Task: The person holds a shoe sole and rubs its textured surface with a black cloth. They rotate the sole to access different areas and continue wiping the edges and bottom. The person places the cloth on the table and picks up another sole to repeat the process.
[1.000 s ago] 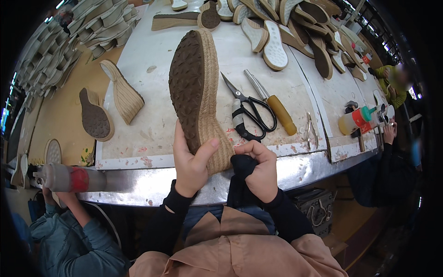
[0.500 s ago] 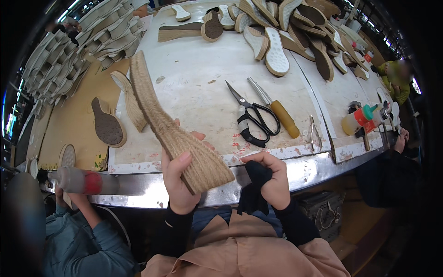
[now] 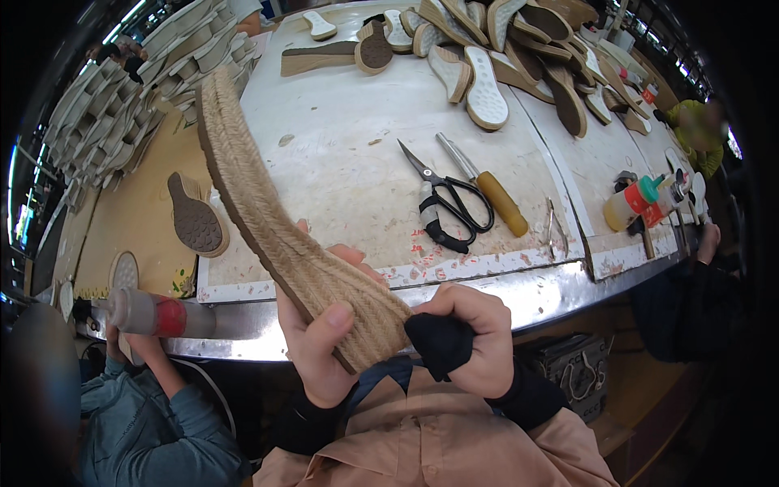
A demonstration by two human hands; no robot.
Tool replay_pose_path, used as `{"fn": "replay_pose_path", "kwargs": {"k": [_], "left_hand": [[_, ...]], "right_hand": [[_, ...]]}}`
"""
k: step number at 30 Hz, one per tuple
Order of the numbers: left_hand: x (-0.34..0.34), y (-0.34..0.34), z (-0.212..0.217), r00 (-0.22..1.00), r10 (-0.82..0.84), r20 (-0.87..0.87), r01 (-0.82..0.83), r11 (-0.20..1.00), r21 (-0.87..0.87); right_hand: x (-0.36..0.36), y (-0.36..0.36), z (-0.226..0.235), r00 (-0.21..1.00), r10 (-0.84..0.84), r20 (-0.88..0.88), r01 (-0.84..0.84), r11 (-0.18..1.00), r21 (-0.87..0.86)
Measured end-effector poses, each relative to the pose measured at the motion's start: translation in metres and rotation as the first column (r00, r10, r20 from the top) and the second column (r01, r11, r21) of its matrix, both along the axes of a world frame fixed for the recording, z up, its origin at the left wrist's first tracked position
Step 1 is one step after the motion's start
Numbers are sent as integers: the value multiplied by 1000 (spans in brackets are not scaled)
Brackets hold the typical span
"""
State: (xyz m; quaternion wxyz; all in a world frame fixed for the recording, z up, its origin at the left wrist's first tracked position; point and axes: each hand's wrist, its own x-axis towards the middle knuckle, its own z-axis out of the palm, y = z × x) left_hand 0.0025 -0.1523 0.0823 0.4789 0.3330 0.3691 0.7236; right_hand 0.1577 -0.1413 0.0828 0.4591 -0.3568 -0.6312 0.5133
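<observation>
A wedge shoe sole (image 3: pixel 284 235) wrapped in woven tan jute rests in my left hand (image 3: pixel 320 345), thumb on its braided side and fingers behind it. It tilts up to the left, with the thick heel end nearest me and a dark brown underside along its left edge. My right hand (image 3: pixel 483 341) is closed on a bunched black cloth (image 3: pixel 441 342), which presses against the heel's right edge. Just beyond the hands lie black-handled scissors (image 3: pixel 454 207) and a metal tool with a yellow-brown handle (image 3: pixel 499 203).
Many wedge soles (image 3: pixel 527 57) are heaped at the back right. Stacked pale soles (image 3: pixel 105 122) stand at the far left, near a lone sole (image 3: pixel 196 219). Tweezers (image 3: pixel 556 231) and a green-capped bottle (image 3: pixel 629 203) lie right. A co-worker's sleeve (image 3: pixel 162 430) and grey bottle (image 3: pixel 166 314) are lower left.
The jute-wrapped sole has shifted left and toward me, covering the sole that lay behind it. My right hand has brought the black cloth against the heel end.
</observation>
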Motion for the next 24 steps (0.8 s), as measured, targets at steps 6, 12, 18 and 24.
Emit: {"fn": "replay_pose_path", "kwargs": {"k": [6, 12, 18, 24], "left_hand": [[3, -4, 0, 991, 76, -108, -78, 997, -12], [3, -5, 4, 999, 20, -35, -22, 998, -64], [-4, 1, -5, 999, -23, 23, 25, 996, -81], [-13, 8, -4, 970, -102, 222, 127, 987, -100]], "right_hand": [[-2, -3, -9, 998, -58, -15, 58, 997, 55], [0, -4, -9, 998, -39, -54, 45, 992, 116], [5, 2, -9, 999, 41, -28, -39, 996, 77], [12, 13, -23, 990, 91, 108, -94, 995, 22]]}}
